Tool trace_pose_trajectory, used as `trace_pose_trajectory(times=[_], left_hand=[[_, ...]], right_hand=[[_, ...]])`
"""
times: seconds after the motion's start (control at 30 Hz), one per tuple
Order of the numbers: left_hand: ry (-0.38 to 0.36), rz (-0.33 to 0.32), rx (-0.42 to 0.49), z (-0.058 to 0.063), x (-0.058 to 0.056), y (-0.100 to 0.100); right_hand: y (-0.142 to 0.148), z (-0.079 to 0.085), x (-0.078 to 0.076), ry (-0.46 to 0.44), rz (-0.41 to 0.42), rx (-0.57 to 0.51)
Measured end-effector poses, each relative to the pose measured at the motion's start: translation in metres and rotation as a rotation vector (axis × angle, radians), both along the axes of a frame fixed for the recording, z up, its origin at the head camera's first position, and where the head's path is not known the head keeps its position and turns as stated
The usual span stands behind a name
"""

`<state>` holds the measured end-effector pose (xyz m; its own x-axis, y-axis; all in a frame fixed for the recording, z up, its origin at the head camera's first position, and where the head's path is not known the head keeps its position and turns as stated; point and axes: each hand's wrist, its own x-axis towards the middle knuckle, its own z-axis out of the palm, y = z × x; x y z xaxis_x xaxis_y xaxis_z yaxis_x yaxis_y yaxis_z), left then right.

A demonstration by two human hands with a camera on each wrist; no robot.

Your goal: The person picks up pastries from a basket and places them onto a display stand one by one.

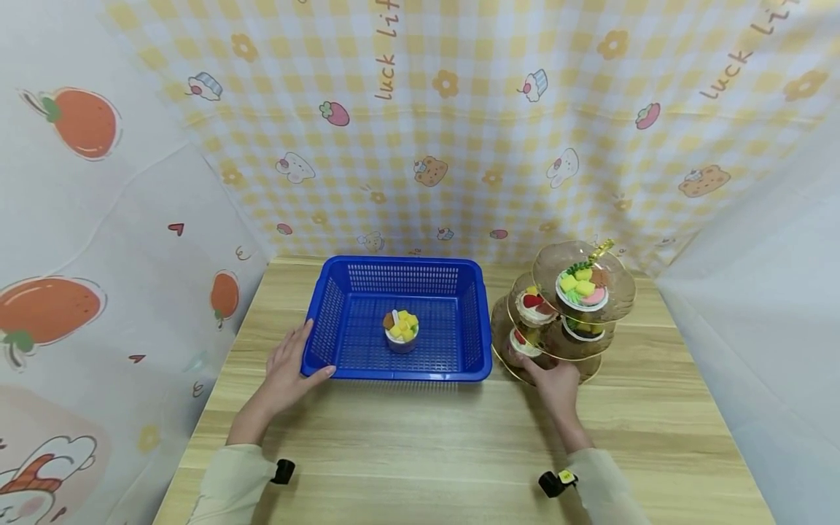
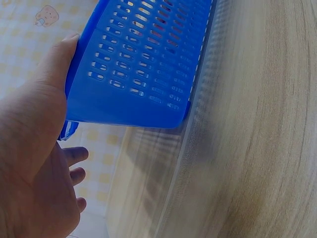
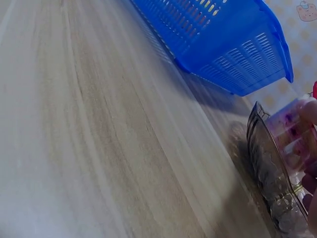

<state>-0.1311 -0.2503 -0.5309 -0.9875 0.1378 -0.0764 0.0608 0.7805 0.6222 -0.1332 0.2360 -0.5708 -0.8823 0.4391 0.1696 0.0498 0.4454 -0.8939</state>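
A blue slotted basket [image 1: 400, 375] stands mid-table with one fruit-topped cupcake [image 1: 401, 330] inside. My left hand [image 1: 289, 364] rests against its front left corner, fingers straight along the side wall and thumb on the front wall; the left wrist view shows the hand [image 2: 34, 148] against the basket [image 2: 143, 59]. To the right stands a clear three-tier stand [image 1: 623, 292] bearing several cupcakes. My right hand [image 1: 558, 386] reaches into its bottom tier, at a cupcake [image 1: 523, 344]. In the right wrist view, fingers [image 3: 311, 186] lie on either side of that cupcake's cup [image 3: 294, 134].
The table [image 1: 426, 452] is light wood, bare in front of the basket. Cloth walls printed with checks and fruit close in the back and both sides. Further cupcakes sit on the stand's top tier [image 1: 582, 289] and middle tier [image 1: 534, 306]. The basket's corner [image 3: 233, 44] lies close to the stand.
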Motion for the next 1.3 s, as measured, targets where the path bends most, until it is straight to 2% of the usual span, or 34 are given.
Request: trace_pose_trajectory(times=[0.23,0.4,0.53,0.73,1.13,1.3], left_hand=[[-0.002,0.001,0.001,0.001,0.000,0.001],[-0.002,0.004,0.002,0.000,0.000,0.001],[-0.004,0.003,0.001,0.000,0.000,0.001],[-0.003,0.002,0.005,0.000,0.001,0.002],[0.000,0.000,0.007,0.000,0.001,0.002],[0.000,0.003,0.008,0.000,0.000,0.001]], right_hand=[[-0.002,-0.005,-0.009,0.082,-0.027,0.008],[-0.003,-0.009,-0.014,0.075,-0.051,0.042],[-0.004,-0.011,-0.015,0.082,-0.045,0.029],[-0.006,-0.012,-0.014,0.096,-0.048,0.044],[-0.003,-0.013,-0.009,0.046,-0.044,0.180],[-0.002,-0.010,-0.002,0.035,-0.043,0.241]])
